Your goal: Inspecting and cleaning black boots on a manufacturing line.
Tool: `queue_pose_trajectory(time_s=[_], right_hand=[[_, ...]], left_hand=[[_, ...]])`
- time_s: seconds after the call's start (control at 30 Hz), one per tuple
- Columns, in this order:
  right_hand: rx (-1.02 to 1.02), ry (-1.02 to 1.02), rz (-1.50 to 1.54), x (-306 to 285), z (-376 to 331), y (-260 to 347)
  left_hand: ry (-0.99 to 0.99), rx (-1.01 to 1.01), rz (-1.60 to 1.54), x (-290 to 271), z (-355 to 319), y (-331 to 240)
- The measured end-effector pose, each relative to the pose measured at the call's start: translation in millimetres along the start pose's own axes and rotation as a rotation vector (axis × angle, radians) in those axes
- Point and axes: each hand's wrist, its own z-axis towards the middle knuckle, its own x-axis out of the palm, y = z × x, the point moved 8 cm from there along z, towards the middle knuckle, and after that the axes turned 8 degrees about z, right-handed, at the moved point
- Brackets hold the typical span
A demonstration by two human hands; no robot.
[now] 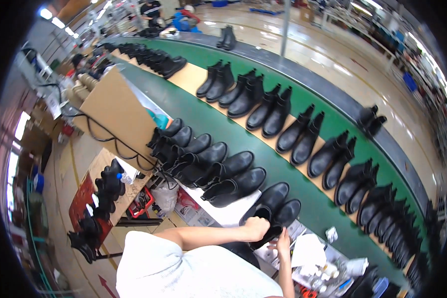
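My left grip (pixel 257 229) clasps the boot (pixel 288 212) at its 7 o'clock cuff, probably supple, best hold; right grip (pixel 282 243): can't tell.

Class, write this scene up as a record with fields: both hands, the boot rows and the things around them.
Left hand: curled at the tops of the nearest boots
Right hand: close beside it; exact hold unclear
Near row: black boots, left of the hands
Far row: black boots on a tan board
Panel: brown, beyond the near row
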Motion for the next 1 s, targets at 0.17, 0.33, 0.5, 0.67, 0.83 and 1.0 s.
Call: queue_pose_trajectory(time_s=[0.17, 0.33, 0.5, 0.67, 0.83, 1.0], right_hand=[[-0.129, 0.030, 0.218, 3.2, -16.0, 6.9], [-0.264, -0.029, -0.247, -12.0, -6.7, 28.1], [-0.603, -0.042, -1.417, 28.6, -1.4, 26.6], [0.025, 0.018, -1.621, 61.1, -11.4, 21.5], [0.223, 0.020, -1.608, 114.3, 59.1, 46.0], [0.228, -0.034, -1.581, 136.8, 119.1, 56.8]], left_hand=[[-0.046, 0.163, 0.063, -51.5, 26.6, 22.3], [-0.152, 0.266, 0.085, -229.4, 11.9, 89.1], [-0.627, 0.080, 0.286, -395.6, 5.9, 211.7], [-0.778, -0.229, 0.495, -498.5, 65.1, 393.9], [-0.698, -0.373, 0.766, -541.2, 147.1, 582.4], [-0.814, -0.474, 0.813, -525.3, 182.5, 734.5]])
